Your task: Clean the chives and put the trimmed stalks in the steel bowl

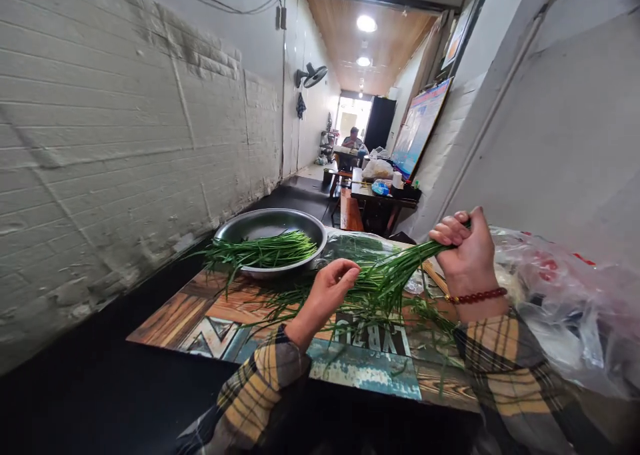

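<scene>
My right hand (467, 245) is raised at the right, its fingers wrapped round a bunch of garlic chives (407, 265). The gripped ends are in the fist; the long green blades hang down and to the left. My left hand (330, 288) is near the hanging blades, thumb and fingers curled together, and whatever they pinch is hidden. Loose chives (290, 303) lie scattered on the wood-patterned table top (170, 318) under and around both hands. Farther back on the left, a metal bowl (235, 227) holds another pile of chives (280, 249), some drooping over its rim.
Behind the chives lies a clear plastic bag (357, 245) with greens in it. Crumpled plastic bags (560, 295) crowd the right side. A brick wall (125, 121) runs along the left. Farther off stand a cluttered table (357, 185) and a seated person (353, 139).
</scene>
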`<state>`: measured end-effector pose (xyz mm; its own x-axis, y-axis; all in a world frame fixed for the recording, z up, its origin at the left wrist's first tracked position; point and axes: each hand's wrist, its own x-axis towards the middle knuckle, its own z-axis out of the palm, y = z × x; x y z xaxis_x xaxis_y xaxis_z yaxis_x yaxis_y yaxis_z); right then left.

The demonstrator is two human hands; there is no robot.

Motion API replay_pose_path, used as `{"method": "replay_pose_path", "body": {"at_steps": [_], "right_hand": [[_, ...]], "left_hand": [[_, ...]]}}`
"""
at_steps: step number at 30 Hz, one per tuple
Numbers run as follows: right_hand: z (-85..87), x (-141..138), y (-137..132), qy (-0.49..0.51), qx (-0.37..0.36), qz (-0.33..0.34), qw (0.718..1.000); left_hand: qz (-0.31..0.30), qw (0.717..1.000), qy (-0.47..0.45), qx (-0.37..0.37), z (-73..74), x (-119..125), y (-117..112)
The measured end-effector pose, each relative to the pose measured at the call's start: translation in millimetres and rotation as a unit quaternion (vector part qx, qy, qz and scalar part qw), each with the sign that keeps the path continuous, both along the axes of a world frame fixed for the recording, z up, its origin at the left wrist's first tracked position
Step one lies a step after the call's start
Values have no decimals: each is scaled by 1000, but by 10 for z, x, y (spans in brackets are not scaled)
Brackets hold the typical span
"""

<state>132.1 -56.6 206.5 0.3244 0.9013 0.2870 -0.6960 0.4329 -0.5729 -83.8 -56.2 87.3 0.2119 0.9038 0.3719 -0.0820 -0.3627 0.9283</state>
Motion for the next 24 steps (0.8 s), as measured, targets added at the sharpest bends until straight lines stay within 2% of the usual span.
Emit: {"method": "replay_pose_path", "body": {"at_steps": [4, 7, 9, 12, 15, 17, 20, 22, 24], "right_hand": [[10, -383, -27, -51, 8, -11, 999], [-11, -533, -60, -77, 8, -17, 997], [-18, -542, -82, -79, 3, -21, 997], [-3, -450, -104, -58, -5, -25, 998], [30, -329, -107, -39, -9, -28, 999], [44, -281, -101, -36, -10, -29, 999], [33, -285, -93, -39, -12, -37, 998], [-4, -336, -92, -54, -15, -44, 997], [-58, -420, -99, -77, -14, -51, 996]], "left_hand": [[1, 1000, 9, 15, 72, 119, -105], [28, 998, -53, -10, 6, 162, -112], [50, 992, -107, -41, -115, 133, -92], [86, 977, -165, -101, -384, 34, -56], [93, 976, -150, -124, -648, -67, -33], [102, 987, -89, -91, -749, -122, -22], [160, 986, -30, -32, -735, -186, -9], [191, 982, -16, -1, -619, -201, -20], [191, 981, -4, 35, -446, -174, -58]]}}
